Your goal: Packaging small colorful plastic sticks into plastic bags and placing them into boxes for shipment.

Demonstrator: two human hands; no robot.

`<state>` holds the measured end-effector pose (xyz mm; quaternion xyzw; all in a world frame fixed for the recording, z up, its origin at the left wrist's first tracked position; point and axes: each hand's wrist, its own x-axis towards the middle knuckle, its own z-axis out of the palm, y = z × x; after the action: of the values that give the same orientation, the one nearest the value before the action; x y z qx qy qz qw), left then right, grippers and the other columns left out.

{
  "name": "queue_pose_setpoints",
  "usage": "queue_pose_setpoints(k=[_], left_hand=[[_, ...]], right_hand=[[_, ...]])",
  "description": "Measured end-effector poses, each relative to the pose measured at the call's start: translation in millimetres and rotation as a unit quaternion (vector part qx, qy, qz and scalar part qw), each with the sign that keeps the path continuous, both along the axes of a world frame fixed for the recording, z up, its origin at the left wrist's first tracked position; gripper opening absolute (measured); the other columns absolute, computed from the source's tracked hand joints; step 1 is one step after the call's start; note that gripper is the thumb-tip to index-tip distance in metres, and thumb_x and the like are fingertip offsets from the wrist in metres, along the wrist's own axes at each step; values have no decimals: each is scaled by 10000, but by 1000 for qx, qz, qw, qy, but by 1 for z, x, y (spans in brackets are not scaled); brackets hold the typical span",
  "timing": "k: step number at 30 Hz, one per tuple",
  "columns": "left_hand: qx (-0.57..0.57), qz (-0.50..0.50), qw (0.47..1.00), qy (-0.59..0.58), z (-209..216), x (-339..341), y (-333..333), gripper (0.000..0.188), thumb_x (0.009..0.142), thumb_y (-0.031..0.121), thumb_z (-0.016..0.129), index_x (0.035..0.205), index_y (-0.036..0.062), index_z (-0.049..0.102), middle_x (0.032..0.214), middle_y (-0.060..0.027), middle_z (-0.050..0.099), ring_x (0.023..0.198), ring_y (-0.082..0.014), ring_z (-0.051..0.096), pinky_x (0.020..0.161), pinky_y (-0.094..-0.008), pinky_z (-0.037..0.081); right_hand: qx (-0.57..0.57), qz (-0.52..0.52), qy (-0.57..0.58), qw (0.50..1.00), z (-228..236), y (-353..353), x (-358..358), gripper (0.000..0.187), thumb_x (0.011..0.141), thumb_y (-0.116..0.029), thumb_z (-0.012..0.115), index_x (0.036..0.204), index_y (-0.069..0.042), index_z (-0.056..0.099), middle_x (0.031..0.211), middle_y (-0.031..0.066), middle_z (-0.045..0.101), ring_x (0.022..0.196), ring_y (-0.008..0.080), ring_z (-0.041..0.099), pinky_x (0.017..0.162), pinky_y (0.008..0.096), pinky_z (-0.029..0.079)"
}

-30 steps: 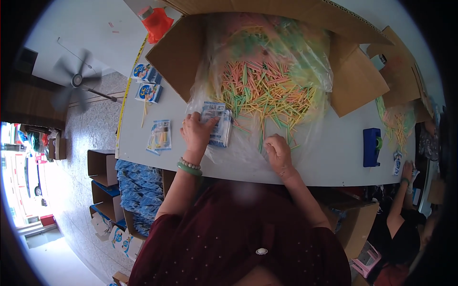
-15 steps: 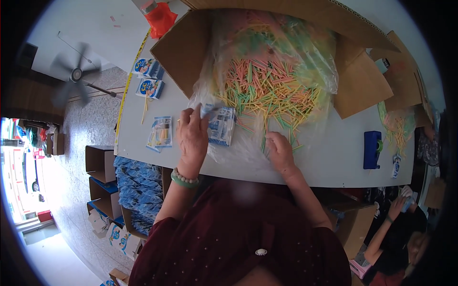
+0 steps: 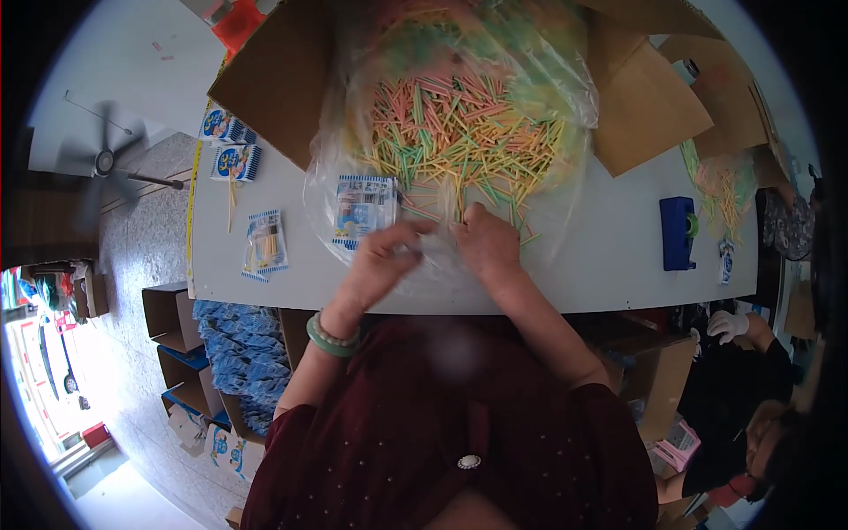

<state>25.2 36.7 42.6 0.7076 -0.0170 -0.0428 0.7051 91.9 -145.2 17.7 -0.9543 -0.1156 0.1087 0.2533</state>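
- At the left edge of the white surface (image 3: 583, 274) lie two blue-and-white packets (image 3: 237, 162), and nearer the front edge a clear packet (image 3: 265, 243) with a few sticks inside, lying apart from the hands.
- A flat blue-and-white packet (image 3: 364, 212) rests on clear plastic, just left of the hands and a little farther from the front edge; its long axis runs away from the person.
- The left hand (image 3: 382, 256), with a green bangle (image 3: 331, 340) on its wrist, reaches in from the front edge, fingers curled toward the right hand. It is the nearer hand to that packet. Motion blur hides whether it grips anything.
- The right hand (image 3: 486, 243) sits almost touching the left, fingertips pinched down on the nearest sticks and plastic; whether it grips any I cannot tell.
- Straight ahead of both hands, the pile of thin sticks (image 3: 464, 132), orange, yellow and green, spills from a plastic-lined cardboard box (image 3: 283, 75) toward the front edge, sticks pointing every way.
- Toward the right edge stands a blue tape dispenser (image 3: 678, 231).
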Motion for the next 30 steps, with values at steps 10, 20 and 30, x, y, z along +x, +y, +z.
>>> queue_pose_setpoints(k=[10,20,30], left_hand=[[257,-106,953,-120,-18,-11,-19,134,651,-85,574,700,26,517,874,-112,600,935,-322,597,799,-371,466],[385,-142,900,-150,-12,-13,-16,115,612,-12,554,697,65,549,765,-57,564,799,-292,566,716,-407,446],[409,-135,885,-179,-15,-16,-17,198,650,17,564,826,101,598,732,-59,592,756,-290,594,703,-413,452]], right_hand=[[-114,58,35,991,16,5,4,277,730,-218,634,858,14,554,775,201,658,773,363,657,701,424,521],[29,-32,110,993,15,-6,3,216,742,-226,578,793,-24,633,817,183,655,792,365,633,707,438,494],[-152,15,68,986,20,14,0,290,727,-274,655,834,-8,612,807,184,661,836,340,648,728,416,508]])
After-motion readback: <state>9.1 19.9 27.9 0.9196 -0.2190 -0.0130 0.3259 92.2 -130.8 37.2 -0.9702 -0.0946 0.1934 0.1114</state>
